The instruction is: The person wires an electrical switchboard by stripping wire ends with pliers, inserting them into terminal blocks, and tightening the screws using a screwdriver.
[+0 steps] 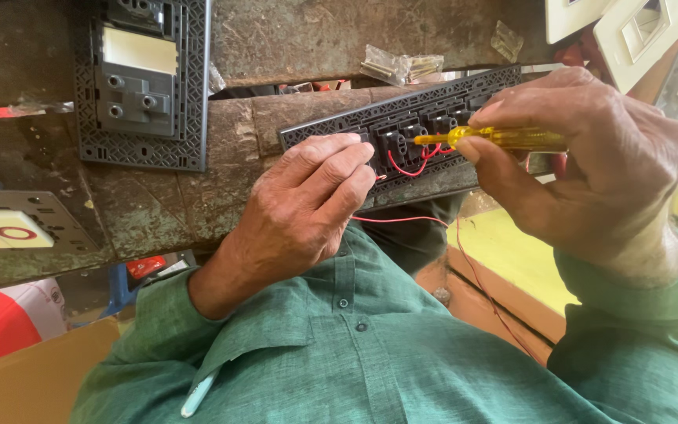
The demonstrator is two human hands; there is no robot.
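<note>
— Fingers of the right hand (590,157) pinch a yellow screwdriver (504,139), tip in a switch module (416,140).

— And the left hand (308,196)?

— Clamped on the long black switch plate (402,129), likely steadying it on the worn wooden bench (158,204). Red wires (413,166) loop beneath; a second plate (143,82) lies left.

1. One camera only, riding on my head, tipped steeply down over my chest and green shirt (339,353).
2. It sits close: my left hand (300,208) and right hand (590,157) fill mid-frame, the worn wooden bench (198,196) just beyond.
</note>
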